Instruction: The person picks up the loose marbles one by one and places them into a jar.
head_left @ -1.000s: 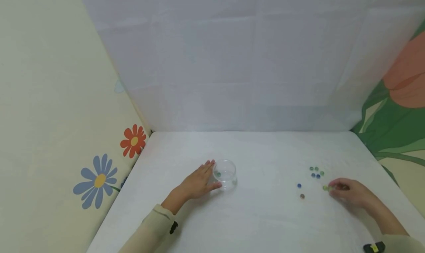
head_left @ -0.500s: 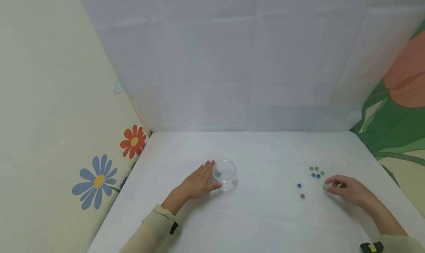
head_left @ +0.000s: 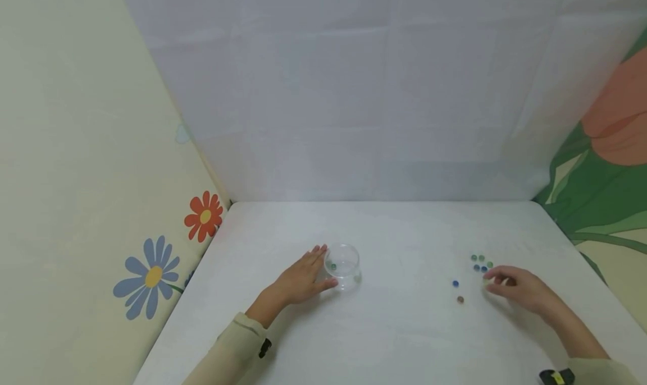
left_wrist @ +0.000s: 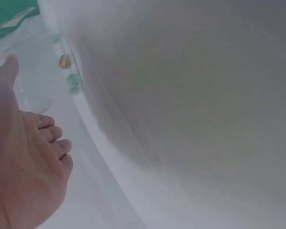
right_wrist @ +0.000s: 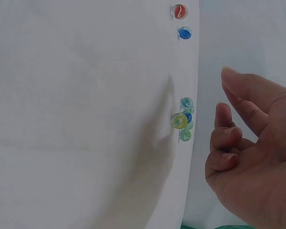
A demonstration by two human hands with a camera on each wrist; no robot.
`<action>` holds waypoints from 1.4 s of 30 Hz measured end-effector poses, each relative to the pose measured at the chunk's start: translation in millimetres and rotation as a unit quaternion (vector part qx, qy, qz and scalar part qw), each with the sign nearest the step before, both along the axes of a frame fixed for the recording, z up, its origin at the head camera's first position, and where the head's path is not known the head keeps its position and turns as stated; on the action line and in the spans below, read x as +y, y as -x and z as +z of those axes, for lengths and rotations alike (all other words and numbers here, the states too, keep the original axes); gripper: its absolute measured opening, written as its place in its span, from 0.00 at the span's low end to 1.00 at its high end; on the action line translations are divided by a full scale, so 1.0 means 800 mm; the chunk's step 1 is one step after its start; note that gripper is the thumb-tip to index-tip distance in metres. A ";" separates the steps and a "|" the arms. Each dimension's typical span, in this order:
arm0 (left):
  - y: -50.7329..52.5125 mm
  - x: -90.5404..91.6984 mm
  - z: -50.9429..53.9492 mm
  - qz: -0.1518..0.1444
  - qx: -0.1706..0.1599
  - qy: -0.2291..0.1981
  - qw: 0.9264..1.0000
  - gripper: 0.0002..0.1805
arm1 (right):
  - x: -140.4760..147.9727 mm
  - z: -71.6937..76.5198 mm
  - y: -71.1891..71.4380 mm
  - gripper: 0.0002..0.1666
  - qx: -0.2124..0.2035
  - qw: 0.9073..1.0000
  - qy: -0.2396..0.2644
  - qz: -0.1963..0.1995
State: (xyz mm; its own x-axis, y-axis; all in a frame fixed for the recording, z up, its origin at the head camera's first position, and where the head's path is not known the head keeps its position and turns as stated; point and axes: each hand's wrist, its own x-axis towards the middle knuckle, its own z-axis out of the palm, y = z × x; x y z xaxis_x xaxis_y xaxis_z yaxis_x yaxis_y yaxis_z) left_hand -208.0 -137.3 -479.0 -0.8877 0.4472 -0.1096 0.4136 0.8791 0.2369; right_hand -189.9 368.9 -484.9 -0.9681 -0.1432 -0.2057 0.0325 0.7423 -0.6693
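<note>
In the head view my left hand [head_left: 301,280] rests beside a clear round cup [head_left: 342,255], fingers extended along its far left side and thumb near its front. The left wrist view shows several green marbles [left_wrist: 73,81] and an orange-and-white marble [left_wrist: 65,61] low in that cup. At the right, my right hand [head_left: 523,288] pinches a pale yellow-green marble [head_left: 487,282] between thumb and index finger, raised over the table. In the right wrist view the thumb tip hides this marble, and the other fingers are curled. A yellow-swirled marble [right_wrist: 179,120] lies on the table.
Several green and blue marbles [head_left: 477,267] cluster just beyond my right hand. A separate blue marble [head_left: 455,283] and a reddish-brown marble [head_left: 460,299] lie to its left. White cloth [head_left: 394,329] covers the table, and a white sheet [head_left: 354,93] hangs behind.
My right hand has moved slightly left from beside the yellow marble, with the pale marble at its fingertips. My left hand and the cup have stayed in place.
</note>
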 end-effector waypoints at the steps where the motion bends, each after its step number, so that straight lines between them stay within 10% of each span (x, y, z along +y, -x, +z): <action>1: 0.000 0.000 0.000 0.000 0.001 0.000 1.000 0.52 | -0.001 0.000 0.000 0.23 0.001 1.000 0.000 0.000; 42: 0.003 -0.005 -0.007 -0.017 0.025 -0.008 1.000 0.52 | -0.055 0.004 -0.001 0.20 0.057 0.998 0.023 0.032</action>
State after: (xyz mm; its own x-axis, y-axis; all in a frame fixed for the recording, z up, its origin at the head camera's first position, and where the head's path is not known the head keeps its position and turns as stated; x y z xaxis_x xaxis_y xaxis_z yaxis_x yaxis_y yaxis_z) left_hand -210.2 -141.6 -484.7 -0.8763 0.4784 -0.0579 0.4545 0.8605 0.2302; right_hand -189.3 324.9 -481.6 -0.9735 -0.2120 -0.0859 -0.0929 0.7094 -0.6986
